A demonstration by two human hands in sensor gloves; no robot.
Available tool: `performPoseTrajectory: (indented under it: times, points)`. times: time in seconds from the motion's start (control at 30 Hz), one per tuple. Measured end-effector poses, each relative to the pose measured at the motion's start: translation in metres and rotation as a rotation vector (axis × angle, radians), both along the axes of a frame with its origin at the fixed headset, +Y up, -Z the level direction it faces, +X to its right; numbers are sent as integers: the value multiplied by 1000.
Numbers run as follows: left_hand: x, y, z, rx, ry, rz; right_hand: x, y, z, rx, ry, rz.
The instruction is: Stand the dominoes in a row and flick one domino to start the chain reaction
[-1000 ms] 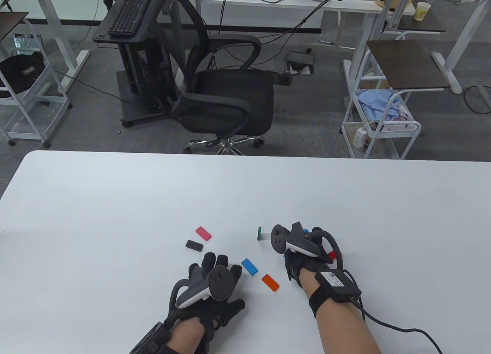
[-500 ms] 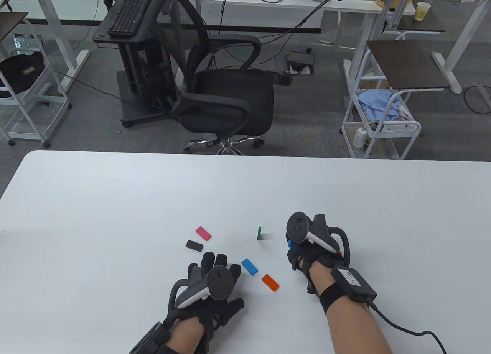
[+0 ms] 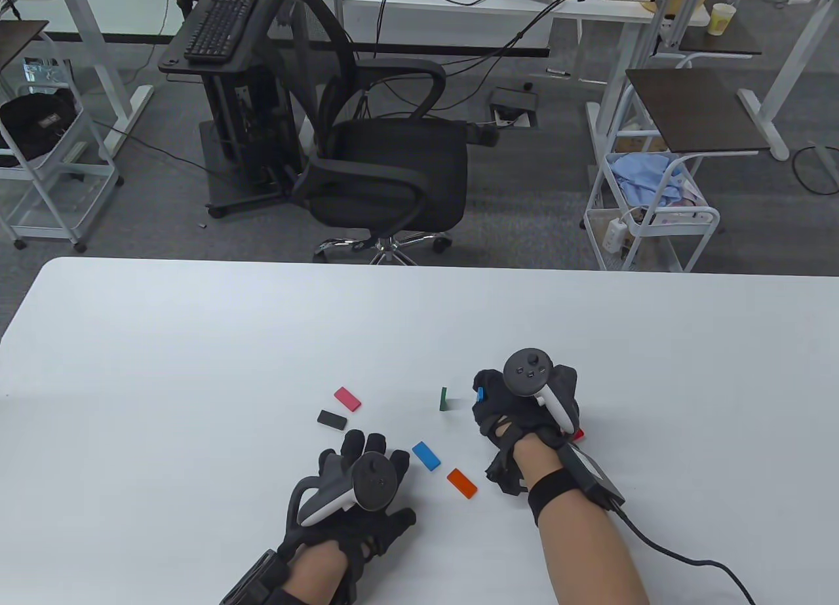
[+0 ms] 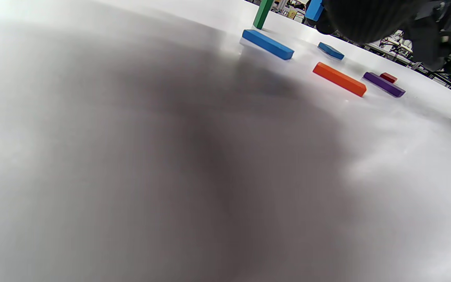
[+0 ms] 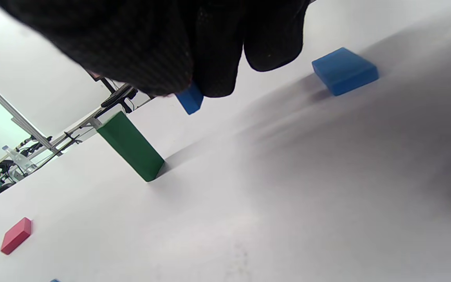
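Row barely begun: one green domino (image 3: 444, 399) stands upright on the white surface (image 3: 196, 343), nothing beside it yet. Your right hand (image 3: 524, 402) pinches a blue domino (image 3: 480, 393) in curled fingertips (image 5: 217, 78), held off the surface just right of the green one, apparently the second piece on its way in; it is not set down, and the right wrist view shows a clear gap under it. Your left hand (image 3: 357, 493) rests near the front edge with fingers loosely spread, gripping nothing. Loose pieces lying flat: pink domino (image 3: 347, 398) and black domino (image 3: 331, 419) to the left, a second blue domino (image 3: 426, 455) and an orange domino (image 3: 462, 484) between your hands. A red domino (image 3: 578, 434) peeks out from under your right hand; the left wrist view also shows a purple domino (image 4: 384, 84) and another blue piece (image 4: 331, 51) flat on that side, hidden in the table view. Judged tally: one stood, one in transit, at least seven flat. Left to do: place the held piece near enough to the green one to topple onto it, stand the others in line, then flick an end piece.
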State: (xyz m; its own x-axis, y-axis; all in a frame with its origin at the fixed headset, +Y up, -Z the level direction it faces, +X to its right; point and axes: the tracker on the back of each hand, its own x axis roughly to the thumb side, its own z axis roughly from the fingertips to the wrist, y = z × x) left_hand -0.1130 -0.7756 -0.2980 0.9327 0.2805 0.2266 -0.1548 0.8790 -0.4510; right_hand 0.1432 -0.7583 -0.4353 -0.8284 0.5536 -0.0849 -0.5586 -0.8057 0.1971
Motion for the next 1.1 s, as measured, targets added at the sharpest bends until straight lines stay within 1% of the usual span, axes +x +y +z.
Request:
performPoseTrajectory:
  times: [0.3, 0.6, 1.1]
  points:
    - [0, 0, 0, -5, -1, -5, -11, -11, -9, -23, 0, -31]
    - [0, 0, 0, -5, 0, -5, -15, -22, -13, -50, -7, -46]
    - [1, -1, -1, -9, -3, -10, -20, -26, -14, -54, -8, -23]
